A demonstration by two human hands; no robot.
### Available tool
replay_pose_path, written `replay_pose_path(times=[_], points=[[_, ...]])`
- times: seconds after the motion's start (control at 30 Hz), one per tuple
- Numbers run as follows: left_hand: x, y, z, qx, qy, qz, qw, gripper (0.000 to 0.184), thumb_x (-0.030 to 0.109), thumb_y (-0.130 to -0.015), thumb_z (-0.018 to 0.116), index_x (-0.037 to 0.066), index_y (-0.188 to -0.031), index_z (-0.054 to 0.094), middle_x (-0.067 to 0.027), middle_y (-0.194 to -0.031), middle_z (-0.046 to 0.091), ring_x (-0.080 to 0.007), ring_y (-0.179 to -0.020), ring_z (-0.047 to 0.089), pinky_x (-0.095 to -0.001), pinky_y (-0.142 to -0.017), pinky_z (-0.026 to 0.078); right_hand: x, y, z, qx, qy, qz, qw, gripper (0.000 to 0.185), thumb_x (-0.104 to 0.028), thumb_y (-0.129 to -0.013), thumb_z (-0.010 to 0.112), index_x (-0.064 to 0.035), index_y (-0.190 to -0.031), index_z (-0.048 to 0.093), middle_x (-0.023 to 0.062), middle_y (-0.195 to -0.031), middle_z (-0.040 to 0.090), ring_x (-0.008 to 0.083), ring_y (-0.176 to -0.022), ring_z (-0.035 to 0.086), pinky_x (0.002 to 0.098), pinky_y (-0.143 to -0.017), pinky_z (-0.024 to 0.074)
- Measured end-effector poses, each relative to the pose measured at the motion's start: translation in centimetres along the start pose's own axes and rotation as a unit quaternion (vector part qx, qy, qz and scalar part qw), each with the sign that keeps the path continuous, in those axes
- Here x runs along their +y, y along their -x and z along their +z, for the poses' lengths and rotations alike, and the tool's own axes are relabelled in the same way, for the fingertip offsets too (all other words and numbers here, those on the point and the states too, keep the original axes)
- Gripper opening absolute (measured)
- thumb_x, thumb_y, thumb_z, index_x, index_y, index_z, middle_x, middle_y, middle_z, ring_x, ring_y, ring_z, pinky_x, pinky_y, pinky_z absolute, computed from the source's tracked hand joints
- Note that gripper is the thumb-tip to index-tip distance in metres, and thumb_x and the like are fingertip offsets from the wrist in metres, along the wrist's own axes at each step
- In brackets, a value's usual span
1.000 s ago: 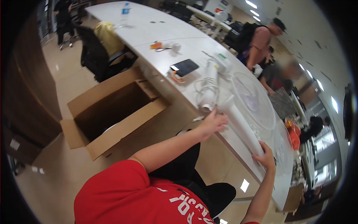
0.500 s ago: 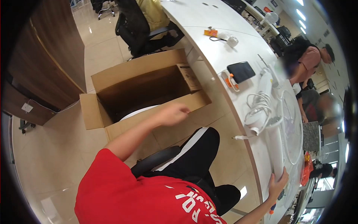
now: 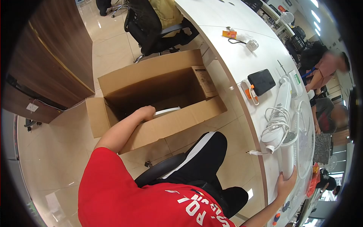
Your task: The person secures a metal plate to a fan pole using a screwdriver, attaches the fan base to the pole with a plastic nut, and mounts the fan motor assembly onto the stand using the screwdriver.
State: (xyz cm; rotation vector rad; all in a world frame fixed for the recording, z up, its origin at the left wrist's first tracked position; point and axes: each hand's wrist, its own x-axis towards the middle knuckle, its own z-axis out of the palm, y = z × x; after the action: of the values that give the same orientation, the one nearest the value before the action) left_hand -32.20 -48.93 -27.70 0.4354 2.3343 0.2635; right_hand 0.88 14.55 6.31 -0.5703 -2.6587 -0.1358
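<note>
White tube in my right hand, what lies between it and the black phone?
Between the tube and phone lies a white part with a coiled cable, in the head view.

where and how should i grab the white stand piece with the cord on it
I'd grip the white stand piece by its bare shaft, just beyond the coiled cord, fingers closing from above. It lies along the table and looks narrow enough there to wrap, while the loose coils nearer you could slip.

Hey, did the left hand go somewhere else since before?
Yes. The left hand went away from the table and into the cardboard box, beside something white.
</note>
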Motion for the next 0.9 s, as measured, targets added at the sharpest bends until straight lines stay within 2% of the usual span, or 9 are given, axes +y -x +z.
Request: replay_pose_path(times=[0.47,0.53,0.57,0.67,0.7,0.77,0.8,0.87,0.9], points=[[0.1,3.0,-7.6,0.034,-0.037,0.026,0.998,0.045,0.032,-0.076,0.084,-0.001,-0.107,0.079,-0.0245,-0.108,0.077,-0.0393,-0.103,0.075,-0.0458,-0.091,0.060,-3.2,-0.8,-2.3,-0.002,-0.047,0.006,0.999,0.074,-0.009,-0.081,0.079,-0.0035,-0.150,0.053,0.0217,-0.140,0.061,0.0431,-0.132,0.056,0.0491,-0.116,0.0417],[0.0,3.6,-8.5,0.060,-0.053,0.035,0.996,0.045,0.032,-0.076,0.084,-0.003,-0.105,0.079,-0.0255,-0.106,0.077,-0.0401,-0.100,0.075,-0.0462,-0.090,0.060,-5.4,-1.0,-2.9,0.095,-0.008,-0.071,0.993,0.071,-0.013,-0.084,0.082,-0.0021,-0.149,0.054,0.0217,-0.140,0.060,0.0432,-0.131,0.055,0.0520,-0.117,0.0403],[-0.2,3.8,-8.7,0.062,-0.050,0.032,0.996,0.045,0.032,-0.076,0.084,-0.003,-0.105,0.079,-0.0255,-0.106,0.077,-0.0401,-0.100,0.075,-0.0462,-0.090,0.060,-7.2,-1.1,-2.9,0.096,-0.010,-0.075,0.993,0.071,-0.013,-0.084,0.082,-0.0021,-0.149,0.054,0.0217,-0.140,0.060,0.0432,-0.131,0.055,0.0520,-0.117,0.0403],[0.4,5.5,-10.1,0.083,-0.042,0.023,0.995,0.046,0.033,-0.077,0.085,-0.005,-0.102,0.078,-0.0268,-0.104,0.077,-0.0414,-0.100,0.075,-0.0472,-0.089,0.059,-15.5,-1.0,-2.2,0.204,-0.173,-0.237,0.934,0.061,-0.018,-0.081,0.086,0.0001,-0.135,0.061,0.0202,-0.134,0.063,0.0404,-0.124,0.059,0.0509,-0.110,0.0446],[0.6,6.2,-10.8,0.087,-0.042,0.021,0.995,0.046,0.033,-0.077,0.085,-0.005,-0.102,0.078,-0.0268,-0.104,0.077,-0.0414,-0.100,0.075,-0.0472,-0.089,0.059,-20.3,-0.7,-1.9,0.177,-0.315,-0.285,0.888,0.050,-0.017,-0.082,0.084,-0.0003,-0.125,0.065,0.0180,-0.128,0.065,0.0391,-0.121,0.061,0.0507,-0.106,0.0476],[0.9,7.6,-12.1,0.109,-0.040,0.016,0.993,0.047,0.033,-0.077,0.085,-0.006,-0.102,0.077,-0.0263,-0.104,0.077,-0.0416,-0.100,0.075,-0.0469,-0.090,0.059,-29.3,-0.8,-0.6,-0.024,-0.463,-0.382,0.800,0.044,-0.016,-0.080,0.085,-0.0043,-0.120,0.072,0.0152,-0.125,0.068,0.0381,-0.120,0.063,0.0481,-0.104,0.0504],[1.1,8.5,-12.9,0.119,-0.044,0.015,0.992,0.047,0.033,-0.078,0.085,-0.006,-0.103,0.077,-0.0260,-0.106,0.077,-0.0409,-0.101,0.074,-0.0461,-0.090,0.059,-33.4,-0.9,1.6,-0.101,-0.472,-0.401,0.779,0.056,-0.016,-0.080,0.086,-0.0059,-0.132,0.068,0.0177,-0.133,0.065,0.0396,-0.126,0.060,0.0469,-0.108,0.0492],[3.6,12.2,-15.0,0.122,-0.038,0.008,0.992,0.047,0.033,-0.078,0.085,-0.006,-0.104,0.077,-0.0259,-0.106,0.077,-0.0405,-0.101,0.074,-0.0461,-0.090,0.059,-41.8,-2.5,7.7,-0.129,-0.446,-0.454,0.761,0.082,-0.020,-0.082,0.088,-0.0046,-0.152,0.048,0.0193,-0.151,0.054,0.0397,-0.141,0.049,0.0462,-0.118,0.0435],[4.5,13.9,-16.0,0.123,-0.030,0.002,0.992,0.047,0.032,-0.078,0.085,-0.006,-0.104,0.077,-0.0258,-0.106,0.077,-0.0402,-0.101,0.074,-0.0461,-0.090,0.059,-45.4,-3.9,10.6,-0.126,-0.403,-0.481,0.768,0.087,-0.022,-0.080,0.090,-0.0039,-0.153,0.047,0.0191,-0.155,0.051,0.0400,-0.144,0.046,0.0468,-0.119,0.0425]])
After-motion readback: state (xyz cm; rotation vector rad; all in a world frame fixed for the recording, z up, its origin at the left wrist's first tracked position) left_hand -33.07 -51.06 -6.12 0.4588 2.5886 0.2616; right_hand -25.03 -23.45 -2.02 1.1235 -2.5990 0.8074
